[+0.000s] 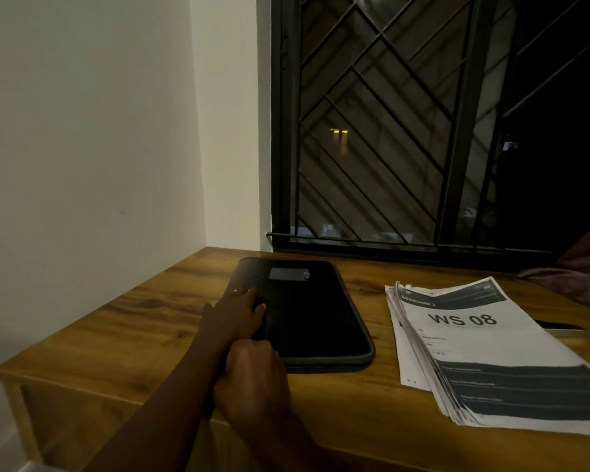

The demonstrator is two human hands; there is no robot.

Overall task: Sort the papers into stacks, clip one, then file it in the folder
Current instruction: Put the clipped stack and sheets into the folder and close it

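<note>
A black zip folder [317, 311] lies flat and closed on the wooden table [133, 321], near the back left. My left hand [234, 315] grips the folder's left edge, with the thumb on top. At the folder's near left corner, my right hand [252, 376] has its fingers curled against the rim; what they pinch is hidden. A fanned stack of printed papers [491, 356] lies to the right of the folder, its top sheet reading "WS 08". No clip is visible.
A thin flat object [559, 328] pokes out from under the papers' right side. Dark red cloth [579, 277] lies at the table's far right. A barred window [406, 131] stands behind the table, and a white wall [82, 131] on the left.
</note>
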